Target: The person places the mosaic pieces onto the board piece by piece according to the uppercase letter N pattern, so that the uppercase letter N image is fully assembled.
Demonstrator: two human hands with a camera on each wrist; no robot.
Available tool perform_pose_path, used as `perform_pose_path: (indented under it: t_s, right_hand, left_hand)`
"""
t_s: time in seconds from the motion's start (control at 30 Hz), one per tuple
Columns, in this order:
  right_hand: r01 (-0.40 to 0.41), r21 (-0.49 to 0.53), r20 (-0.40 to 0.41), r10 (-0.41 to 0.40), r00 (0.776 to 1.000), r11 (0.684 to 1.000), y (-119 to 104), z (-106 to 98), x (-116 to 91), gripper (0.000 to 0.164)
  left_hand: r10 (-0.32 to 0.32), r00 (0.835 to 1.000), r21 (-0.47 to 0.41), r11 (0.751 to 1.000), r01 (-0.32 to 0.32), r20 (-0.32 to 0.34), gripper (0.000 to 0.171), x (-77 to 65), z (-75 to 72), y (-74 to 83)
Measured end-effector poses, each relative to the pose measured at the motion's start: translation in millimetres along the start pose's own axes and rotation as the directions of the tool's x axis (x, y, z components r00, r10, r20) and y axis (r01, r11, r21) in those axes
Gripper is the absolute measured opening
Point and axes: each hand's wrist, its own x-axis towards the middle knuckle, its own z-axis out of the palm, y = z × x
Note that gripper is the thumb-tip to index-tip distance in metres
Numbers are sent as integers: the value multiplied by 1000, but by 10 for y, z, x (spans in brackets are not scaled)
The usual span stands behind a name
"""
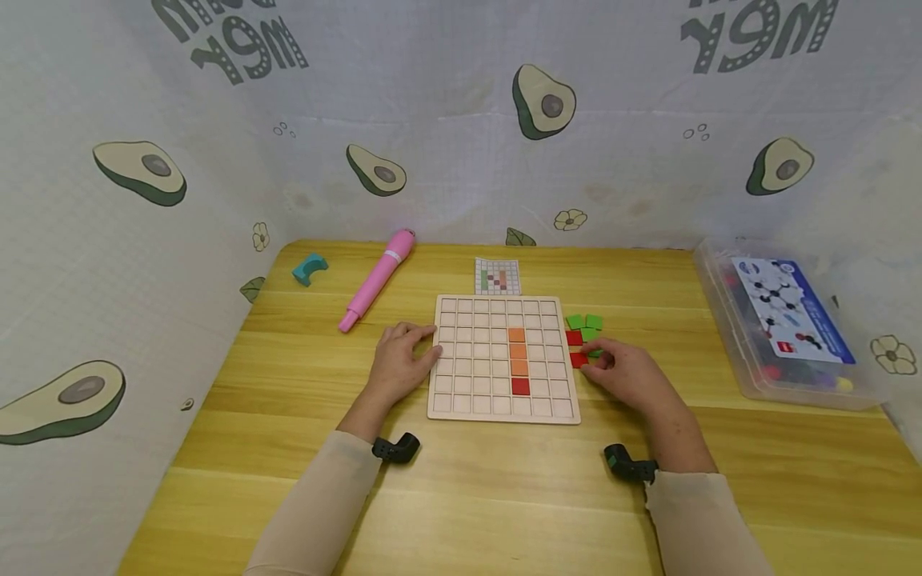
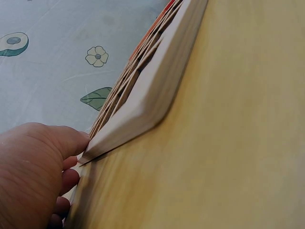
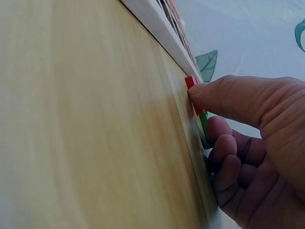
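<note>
A wooden grid board (image 1: 471, 410) lies on the table, with three orange tiles (image 1: 518, 351) in one column and a red tile (image 1: 521, 387) directly below them. My left hand (image 1: 398, 358) rests at the board's left side, thumb and fingertips against its edge. Beyond the right edge, my right hand (image 1: 628, 373) pinches a loose red square tile (image 3: 190, 82); the thumb is on it in the right wrist view. Another red tile (image 1: 574, 338) and several green tiles (image 1: 594, 322) lie just past that hand, one green partly hidden by the fingers.
Behind the board lies a small printed grid card (image 1: 510, 268) with coloured squares. A pink pen-shaped stick (image 1: 375, 285) and a teal curved block (image 1: 310, 268) are at the back left. On the right stands a clear plastic box (image 1: 749, 364) with a printed sheet on its lid.
</note>
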Motion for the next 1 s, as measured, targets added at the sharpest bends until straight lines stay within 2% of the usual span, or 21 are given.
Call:
perform_pose_path:
  t_s: [0.43, 1.0]
  right_hand:
    - [4, 14, 8, -4, 1000, 1000, 8, -21, -5, 31]
    - [17, 10, 29, -18, 999, 1000, 21, -79, -56, 35]
  left_hand:
    - [2, 1000, -9, 1000, -2, 5, 42, -5, -10, 10]
    - [4, 1000, -8, 1000, -4, 10, 42, -12, -26, 24]
